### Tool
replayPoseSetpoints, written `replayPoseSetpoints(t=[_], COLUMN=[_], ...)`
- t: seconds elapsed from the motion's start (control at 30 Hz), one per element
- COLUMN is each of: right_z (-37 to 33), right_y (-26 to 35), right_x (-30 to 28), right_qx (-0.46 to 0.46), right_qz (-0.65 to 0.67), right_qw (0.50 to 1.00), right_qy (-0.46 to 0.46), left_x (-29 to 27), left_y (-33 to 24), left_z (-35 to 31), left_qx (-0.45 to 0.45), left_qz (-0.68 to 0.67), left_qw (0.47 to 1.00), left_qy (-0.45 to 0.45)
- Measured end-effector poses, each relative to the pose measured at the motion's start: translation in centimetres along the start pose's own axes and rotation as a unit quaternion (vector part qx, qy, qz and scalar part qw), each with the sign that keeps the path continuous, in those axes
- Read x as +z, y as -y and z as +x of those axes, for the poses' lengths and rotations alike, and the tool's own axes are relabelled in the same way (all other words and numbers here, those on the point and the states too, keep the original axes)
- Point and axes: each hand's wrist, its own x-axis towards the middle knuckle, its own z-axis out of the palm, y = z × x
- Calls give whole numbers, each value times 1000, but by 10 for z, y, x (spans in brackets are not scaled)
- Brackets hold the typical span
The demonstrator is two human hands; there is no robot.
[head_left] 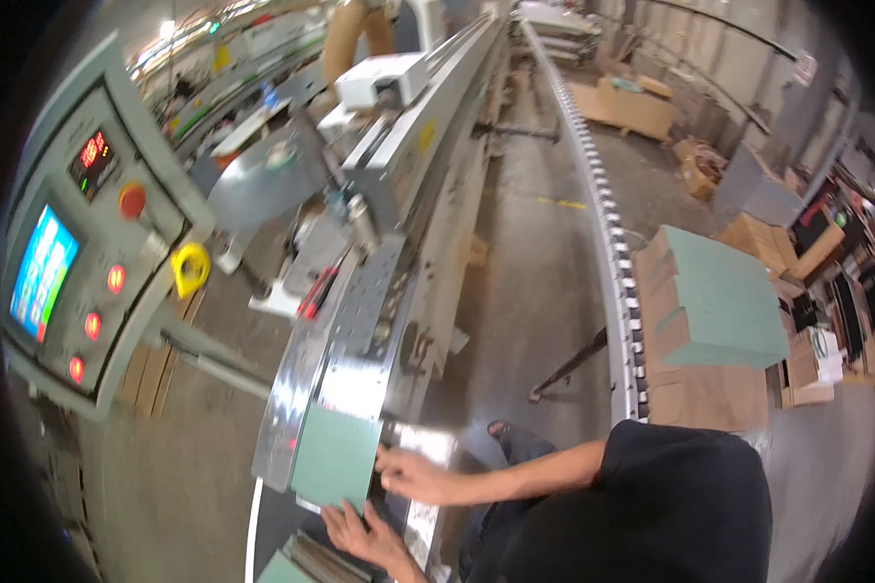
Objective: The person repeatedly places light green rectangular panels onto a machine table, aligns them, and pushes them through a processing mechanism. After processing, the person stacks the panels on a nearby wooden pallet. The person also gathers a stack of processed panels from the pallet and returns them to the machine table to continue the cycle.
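A flat, square pale-green board lies on the metal bed of a long machine. My right hand reaches in from the right, its fingertips against the board's right edge. The fingers of my left hand are spread at the board's near edge, touching it. Neither hand wraps round the board. Below and left of my left hand sits a stack of similar green boards, partly cut off by the picture's lower rim.
A control panel with a lit screen and red buttons stands at left, a yellow tape measure at its edge. A red-handled tool lies on the bed. Right, beyond a roller rail, stands a large green board stack.
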Motion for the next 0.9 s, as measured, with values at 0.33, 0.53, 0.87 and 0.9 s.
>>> replayPoseSetpoints(t=[0.33,0.53,0.87,0.9], right_z=[33,65,134,140], right_y=[-7,-21,-38,-47], right_x=[-45,-96,-196,-207], right_qx=[56,40,32,52], right_qz=[21,56,51,57], right_qw=[998,996,994,994], right_qy=[-15,-47,-94,-79], left_x=[28,67,154,163], left_y=[-55,-96,-163,-170], left_z=[37,67,127,133], left_qx=[-30,-27,27,26], left_qz=[-2,-5,-22,-19], left_qw=[999,998,998,997], left_qy=[35,54,58,63])
